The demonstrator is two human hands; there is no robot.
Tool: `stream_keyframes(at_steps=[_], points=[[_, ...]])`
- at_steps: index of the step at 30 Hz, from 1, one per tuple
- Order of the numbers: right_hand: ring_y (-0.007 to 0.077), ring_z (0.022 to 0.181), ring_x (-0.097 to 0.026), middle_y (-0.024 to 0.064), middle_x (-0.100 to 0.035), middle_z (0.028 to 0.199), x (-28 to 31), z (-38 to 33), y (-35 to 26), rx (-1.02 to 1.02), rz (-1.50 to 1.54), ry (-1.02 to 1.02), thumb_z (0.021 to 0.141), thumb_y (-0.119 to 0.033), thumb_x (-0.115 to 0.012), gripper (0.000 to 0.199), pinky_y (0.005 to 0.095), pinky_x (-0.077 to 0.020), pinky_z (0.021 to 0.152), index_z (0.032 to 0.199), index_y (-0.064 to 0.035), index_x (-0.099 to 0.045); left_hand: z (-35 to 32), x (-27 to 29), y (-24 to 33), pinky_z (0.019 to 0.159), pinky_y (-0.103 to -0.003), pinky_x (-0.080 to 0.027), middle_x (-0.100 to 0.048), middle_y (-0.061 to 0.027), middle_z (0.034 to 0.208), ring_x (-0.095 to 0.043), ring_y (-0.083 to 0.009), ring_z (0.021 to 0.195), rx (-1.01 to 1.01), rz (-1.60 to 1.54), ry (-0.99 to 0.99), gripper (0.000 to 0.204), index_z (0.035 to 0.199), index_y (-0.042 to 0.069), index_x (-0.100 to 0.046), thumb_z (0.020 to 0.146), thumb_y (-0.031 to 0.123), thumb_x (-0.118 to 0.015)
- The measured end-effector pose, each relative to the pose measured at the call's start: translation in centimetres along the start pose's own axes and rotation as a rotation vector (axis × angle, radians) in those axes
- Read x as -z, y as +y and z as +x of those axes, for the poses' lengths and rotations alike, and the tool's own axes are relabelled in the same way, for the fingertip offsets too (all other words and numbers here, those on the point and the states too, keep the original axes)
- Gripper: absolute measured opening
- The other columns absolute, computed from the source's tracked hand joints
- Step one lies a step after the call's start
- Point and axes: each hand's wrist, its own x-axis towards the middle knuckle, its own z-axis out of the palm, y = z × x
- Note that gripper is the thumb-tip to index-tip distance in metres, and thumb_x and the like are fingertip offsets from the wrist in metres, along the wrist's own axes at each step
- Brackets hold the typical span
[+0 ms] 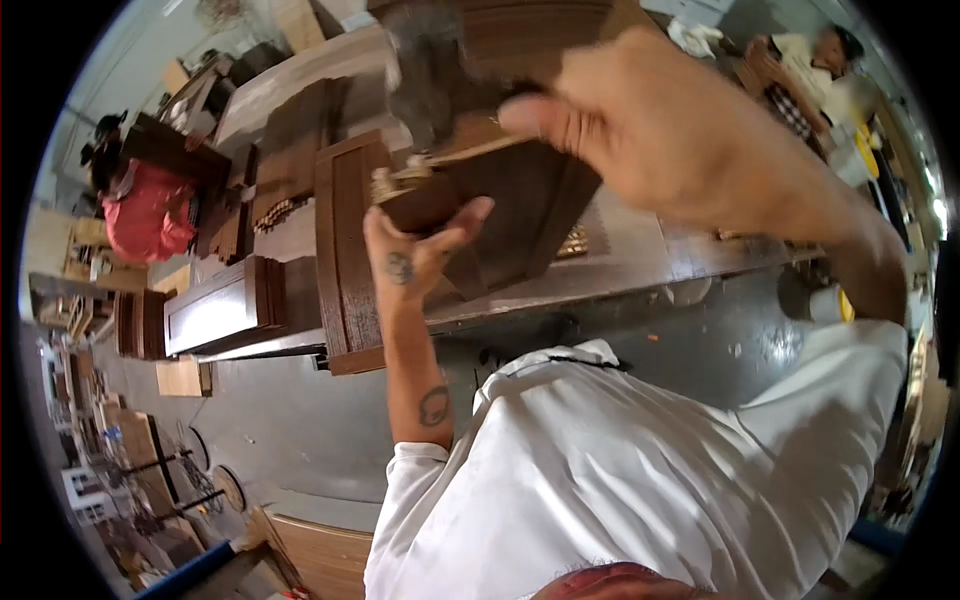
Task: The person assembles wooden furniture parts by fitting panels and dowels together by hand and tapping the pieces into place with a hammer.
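My left hand (pixel 410 255) grips a dark brown wooden piece (pixel 515 195) by its near left corner, with the thumb on its face and the other fingers mostly hidden. Pale, notched joint ends (pixel 400 178) show along the corner beside that hand. In my right hand (pixel 640 120), raised above the piece's right side, is a dark mallet (pixel 425 75), smeared by motion. Its head hangs over the far left edge of the piece; whether they touch, I cannot tell. Just left of my left hand, a long brown framed panel (pixel 350 250) overhangs the table's near edge.
The long worktable (pixel 480 305) carries stacked brown panels (pixel 225 305) at the left and small notched parts (pixel 280 212) farther back. A person in red (pixel 150 215) handles a board at the far left. Another person (pixel 815 80) sits at the far right.
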Motion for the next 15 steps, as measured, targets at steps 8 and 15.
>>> stream_keyframes(at_steps=[8,15], points=[[0.0264,0.050,-0.048,0.0175,-0.050,0.059,-11.2,-12.8,15.5,-0.665,0.238,0.259,0.096,-0.027,-0.052,0.029,0.0367,-0.0385,0.050,0.088,0.0008,-0.057,1.9,4.5,-5.7,0.071,-0.026,-0.054,-0.062,-0.0063,0.103,-0.060,-0.0151,0.090,-0.727,0.726,0.127,0.061,0.113,0.003,-0.057,0.060,0.006,-0.086],[0.0428,0.086,-0.061,0.0237,-0.063,0.092,-32.4,-25.0,23.0,-0.907,0.063,-0.245,0.093,-0.028,-0.051,0.033,0.0518,-0.0473,0.076,0.112,-0.0010,-0.056,-0.3,3.9,-1.9,0.089,-0.034,-0.049,-0.061,-0.0116,0.109,-0.060,-0.0228,0.097,-0.197,0.299,0.270,0.050,0.119,-0.003,-0.052,0.071,-0.005,-0.067]])
